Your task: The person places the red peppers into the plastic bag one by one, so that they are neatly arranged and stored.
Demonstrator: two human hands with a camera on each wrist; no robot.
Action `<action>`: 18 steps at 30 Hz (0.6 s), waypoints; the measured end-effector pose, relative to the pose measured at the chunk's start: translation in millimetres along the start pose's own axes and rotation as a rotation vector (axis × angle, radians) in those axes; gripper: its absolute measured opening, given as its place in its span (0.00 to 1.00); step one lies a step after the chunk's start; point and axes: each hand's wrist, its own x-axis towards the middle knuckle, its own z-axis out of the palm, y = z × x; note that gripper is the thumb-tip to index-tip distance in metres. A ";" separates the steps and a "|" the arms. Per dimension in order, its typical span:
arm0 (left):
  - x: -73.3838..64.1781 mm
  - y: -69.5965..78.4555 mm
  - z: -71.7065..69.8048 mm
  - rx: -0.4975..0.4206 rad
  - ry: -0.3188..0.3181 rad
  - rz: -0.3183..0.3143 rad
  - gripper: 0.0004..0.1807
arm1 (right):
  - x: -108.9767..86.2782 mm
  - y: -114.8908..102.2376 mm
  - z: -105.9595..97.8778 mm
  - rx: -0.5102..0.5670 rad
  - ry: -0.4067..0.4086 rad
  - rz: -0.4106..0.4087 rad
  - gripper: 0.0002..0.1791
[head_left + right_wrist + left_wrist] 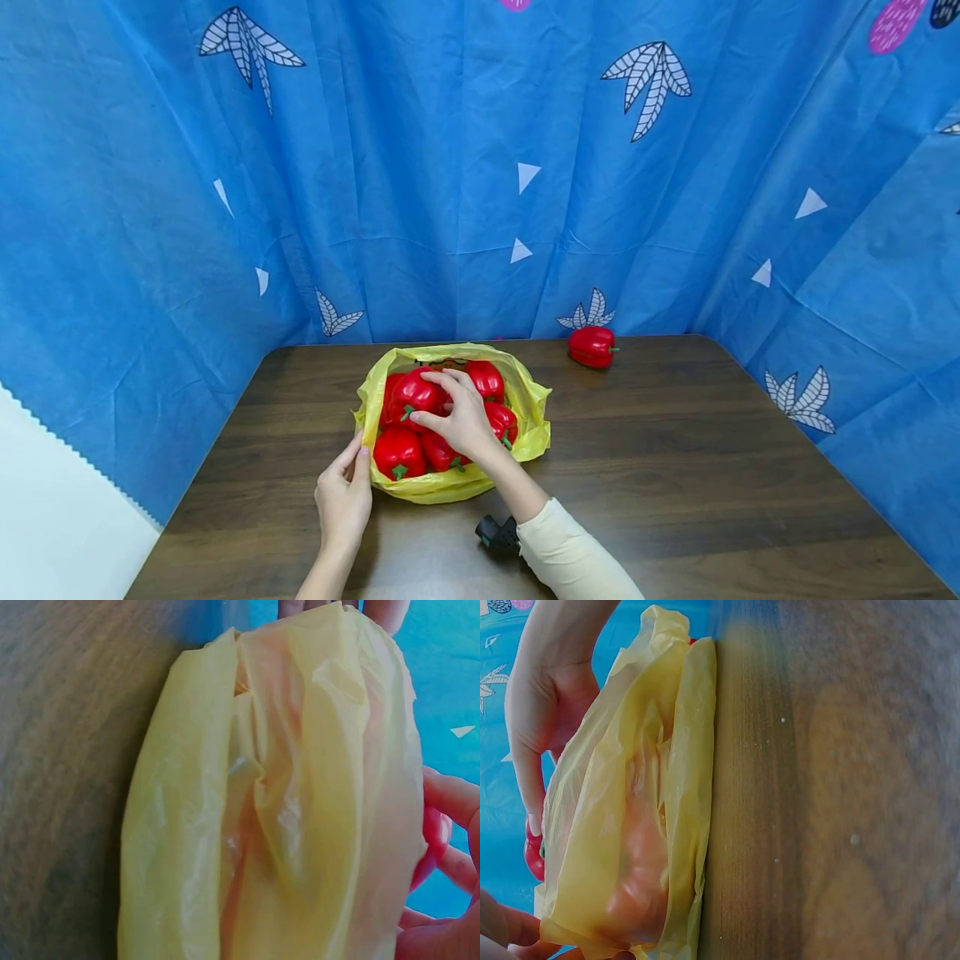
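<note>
A yellow plastic bag (537, 408) stands with its mouth wide on the table, several red bell peppers inside. My left hand (343, 498) pinches the bag's left rim between thumb and fingers. Over the mouth, my right hand (463, 421) holds one bell pepper (415, 395) at the left of the pile, thumb on its near side and fingers across its top. Another pepper (399, 453) lies in front of it, close to the left hand. In the right wrist view, the bag's wall (315, 825) covers most of the pile, and a bit of red shows at the fingers.
One more bell pepper (592, 347) lies outside the bag at the table's back edge, right of centre. A black device (497, 533) is beside the right sleeve. Blue patterned curtains (450, 167) hang behind the brown wooden table (675, 467).
</note>
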 end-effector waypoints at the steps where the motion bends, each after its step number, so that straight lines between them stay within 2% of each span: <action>1: -0.1 0.3 -0.1 0.000 -0.002 0.000 0.17 | -0.5 -0.3 0.2 -0.005 0.000 0.003 0.30; 18: 0.5 -1.4 0.9 -0.019 -0.009 0.002 0.17 | -2.3 -4.5 -1.0 -0.065 -0.024 0.028 0.37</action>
